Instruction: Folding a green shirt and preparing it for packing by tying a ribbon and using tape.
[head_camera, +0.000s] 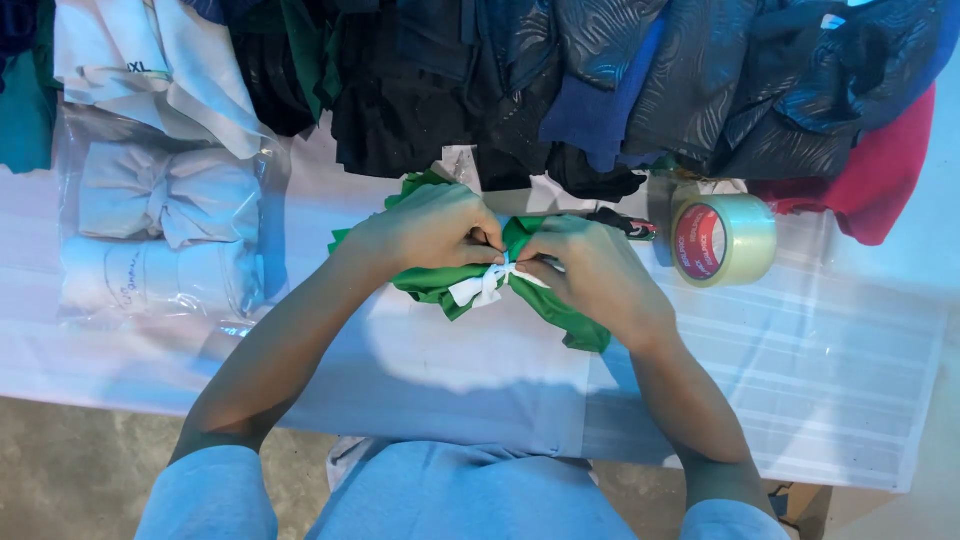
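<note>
Green folded cloth (440, 280) is pinched by the left hand (430, 228) and right hand (590, 275), both clenched at a white tie (487, 285), left of the tape roll (722, 240). The knot looks formed but not yet tightened.

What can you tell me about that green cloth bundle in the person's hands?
The green bundle looks like soft fabric, bunched and cinched near its middle by a white strip tied in a knot. It lies on the pale table cover, in front of a row of dark folded clothes. The left hand covers its left part, the right hand its right; both sets of fingers pinch at the knot. A green end sticks out below the right hand.
</note>
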